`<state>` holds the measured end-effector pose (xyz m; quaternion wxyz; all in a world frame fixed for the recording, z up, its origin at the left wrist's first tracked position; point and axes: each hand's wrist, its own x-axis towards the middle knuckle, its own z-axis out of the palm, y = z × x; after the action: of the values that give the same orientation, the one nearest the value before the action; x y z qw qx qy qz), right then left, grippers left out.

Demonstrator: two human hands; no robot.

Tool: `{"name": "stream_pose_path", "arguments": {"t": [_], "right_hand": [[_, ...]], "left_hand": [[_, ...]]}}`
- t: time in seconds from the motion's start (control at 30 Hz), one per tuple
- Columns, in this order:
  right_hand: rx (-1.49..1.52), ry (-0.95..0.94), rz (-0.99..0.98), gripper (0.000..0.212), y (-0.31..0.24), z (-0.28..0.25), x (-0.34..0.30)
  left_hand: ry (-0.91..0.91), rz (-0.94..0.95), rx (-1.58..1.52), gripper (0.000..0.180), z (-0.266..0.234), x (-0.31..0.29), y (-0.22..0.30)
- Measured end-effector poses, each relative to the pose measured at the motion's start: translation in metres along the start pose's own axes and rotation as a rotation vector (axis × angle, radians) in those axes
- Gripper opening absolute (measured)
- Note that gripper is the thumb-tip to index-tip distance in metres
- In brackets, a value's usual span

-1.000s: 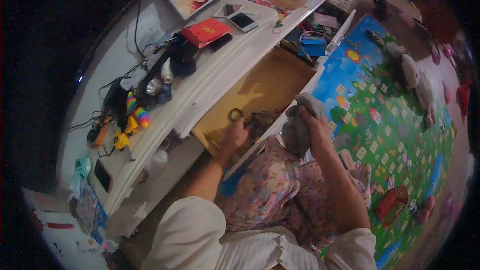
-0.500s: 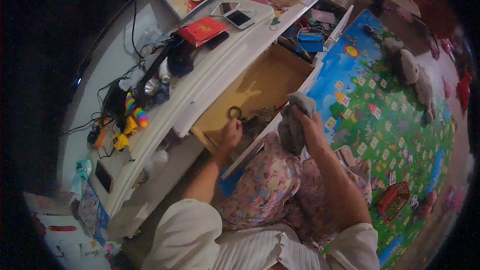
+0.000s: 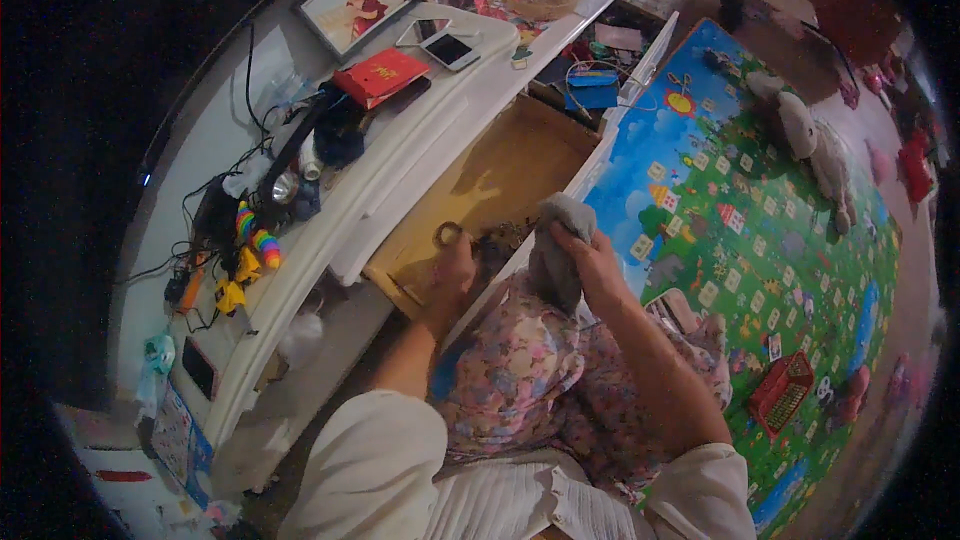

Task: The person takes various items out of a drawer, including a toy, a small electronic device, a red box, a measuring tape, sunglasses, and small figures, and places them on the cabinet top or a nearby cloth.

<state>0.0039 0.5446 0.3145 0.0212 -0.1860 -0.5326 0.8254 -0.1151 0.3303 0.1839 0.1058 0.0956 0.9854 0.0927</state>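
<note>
The drawer (image 3: 500, 155) sat farther left in view than before; my right hand (image 3: 597, 265) stayed closed around the grey cloth (image 3: 553, 275), my left hand (image 3: 457, 268) curled beside the ring (image 3: 437, 233), its hold unclear.

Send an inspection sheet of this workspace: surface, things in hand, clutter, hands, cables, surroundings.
Surface: white cabinet top, heavily occupied; drawer below it pulled open.
Things in hand: grey cloth, bunched; ring-shaped thing at the left hand.
Clutter: white phone, red packet, rainbow toy on top; dark heap in drawer, contents unclear.
Hands: right grips cloth; left in drawer, grip unclear.
Cables: black cable above cabinet top, more tangled at its far left.
Surroundings: colourful mat at right, bearing red basket.
</note>
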Motion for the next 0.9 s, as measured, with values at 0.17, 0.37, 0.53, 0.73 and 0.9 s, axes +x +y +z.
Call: {"name": "stream_pose_path", "arguments": {"t": [0.17, 0.37, 0.53, 0.73, 0.9], "right_hand": [[0.011, -0.034, 0.077, 0.048, 0.037, -0.037, 0.014], [0.036, -0.041, -0.314, 0.044, 0.001, 0.002, -0.003], [-0.125, 0.138, -0.542, 0.034, -0.034, -0.016, -0.001], [0.241, 0.385, -0.184, 0.042, -0.059, -0.042, 0.004], [0.576, 0.060, -0.098, 0.042, -0.057, -0.036, -0.012]], "left_hand": [[-0.201, 0.150, -1.374, 0.030, -0.062, -0.025, 0.075], [0.104, 0.589, -0.722, 0.035, -0.108, -0.060, 0.137], [0.028, 0.505, -0.719, 0.032, -0.141, -0.083, 0.184], [-0.310, 0.337, -1.219, 0.028, -0.150, -0.094, 0.211], [0.125, 0.381, -1.429, 0.020, -0.134, -0.072, 0.206]]}}
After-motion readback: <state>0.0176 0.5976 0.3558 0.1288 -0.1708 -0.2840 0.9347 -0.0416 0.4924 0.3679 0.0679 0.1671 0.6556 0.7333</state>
